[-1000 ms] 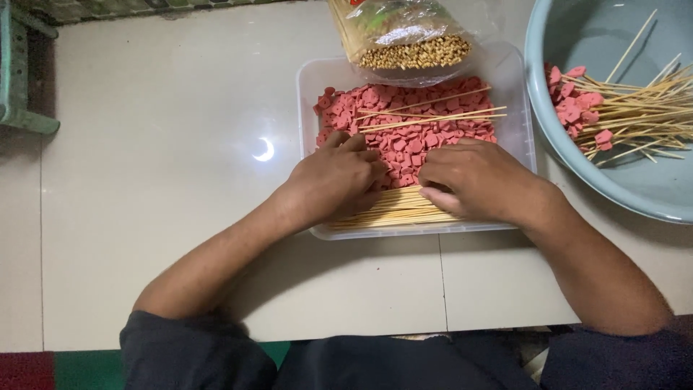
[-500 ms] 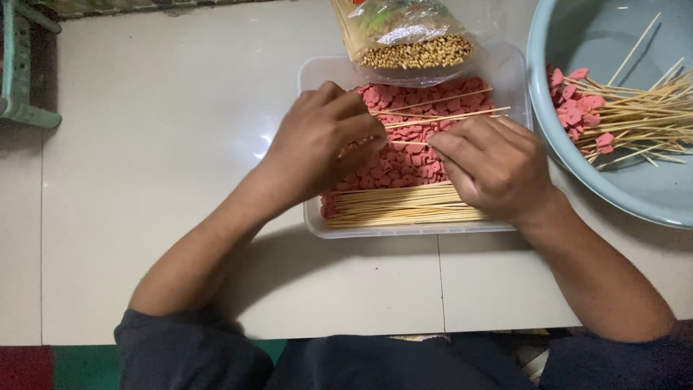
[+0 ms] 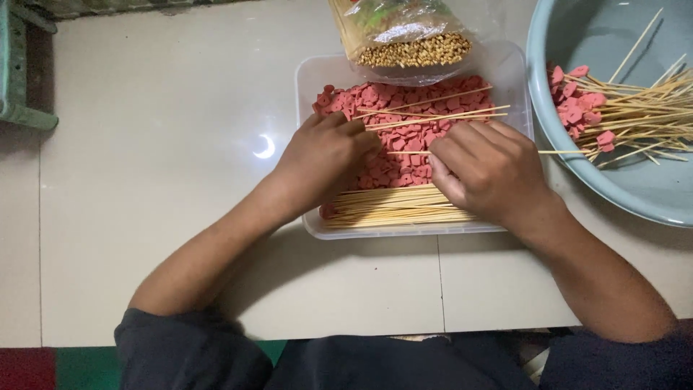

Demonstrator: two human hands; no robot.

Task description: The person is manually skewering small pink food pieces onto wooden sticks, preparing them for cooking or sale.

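A clear plastic tray (image 3: 505,68) holds a heap of small pink meat pieces (image 3: 404,133) and, along its near side, a bundle of bamboo skewers (image 3: 393,206). My left hand (image 3: 325,155) rests on the pink pieces, its fingertips pinched together on one of them. My right hand (image 3: 487,173) is closed on a single skewer (image 3: 567,151). That skewer lies level, its tip pointing at my left fingertips and its tail reaching past the tray's right edge. Two loose skewers (image 3: 433,108) lie across the heap.
A clear bag of brown grains (image 3: 408,43) leans on the tray's far edge. A pale blue basin (image 3: 613,184) at the right holds skewers loaded with pink pieces (image 3: 628,108). A green frame (image 3: 14,87) stands at the left. The surface is white tile.
Both hands were down on the skewer bundle. My left hand moved up onto the pink pieces. My right hand came up off the bundle with one skewer, now held level.
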